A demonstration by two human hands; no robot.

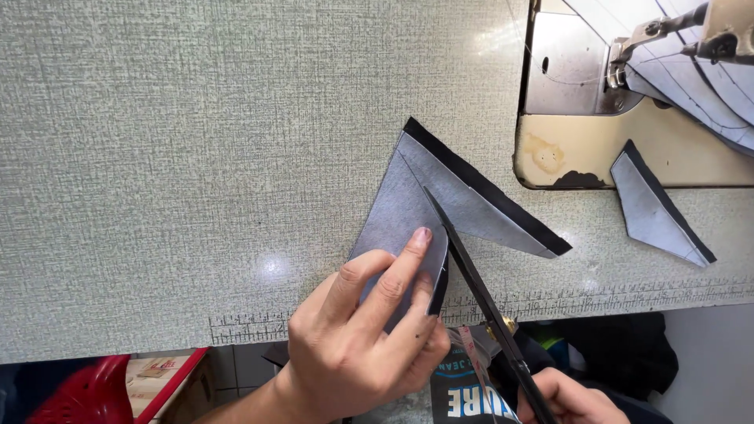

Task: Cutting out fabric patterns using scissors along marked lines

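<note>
Grey cloth with a black border, the fabric piece [440,200] lies flat on the worktop [196,157] near its front edge, one corner pointing towards the far side and one arm running off to the right. The left hand [361,330] pins its near end: the index and middle fingers [412,251] press down on the cloth and the thumb tucks under the folded black edge. Just right of those fingertips, the black scissors [471,275] lie with blades closed or nearly so, the tip well onto the grey. The right hand [569,396] grips their handles at the front edge, fingers curled shut. A second grey piece [656,208] rests by the sewing machine [628,78] at the far right corner.
</note>
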